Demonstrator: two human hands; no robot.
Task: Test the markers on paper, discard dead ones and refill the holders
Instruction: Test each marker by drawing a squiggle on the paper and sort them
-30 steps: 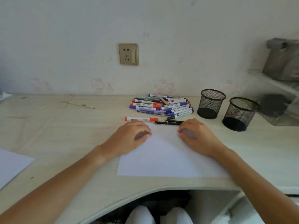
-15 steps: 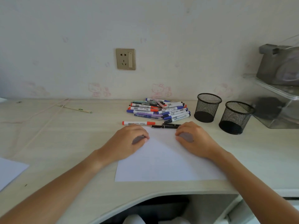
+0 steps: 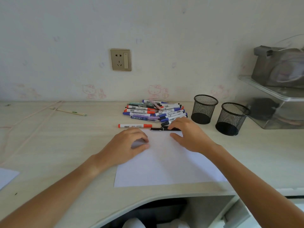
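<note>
- My left hand (image 3: 126, 145) rests on the top left corner of the white sheet of paper (image 3: 164, 163). Its fingers are loosely curled and hold nothing.
- My right hand (image 3: 189, 135) lies at the top right corner of the paper. Its fingers reach out flat, and the tips touch the thin black pen (image 3: 160, 129) that lies along the top edge of the paper. I see no grip on the pen.
- The paper lies flat near the front edge of the pale wooden desk (image 3: 57, 145), right in front of me.
- A white marker with orange ends (image 3: 134, 125) lies alone just past the top left corner of the paper.
- The pile of markers (image 3: 154, 111), with blue, orange, green and purple caps, sits toward the back edge of the desk, behind the paper.
- Two black wire mesh cups (image 3: 204, 109) (image 3: 232, 118) stand upright to the right of the pile, close together. I see only their dark bottoms inside.
- A clear plastic rack (image 3: 278, 111) sits at the right edge of the desk, with a grey bag (image 3: 279, 66) on top.
- A thin wooden stick (image 3: 68, 110) lies at the back left of the desk.
- A gold wall socket (image 3: 120, 60) is on the wall above the pile.
- Another white sheet (image 3: 7, 176) pokes in at the left edge of the desk.
</note>
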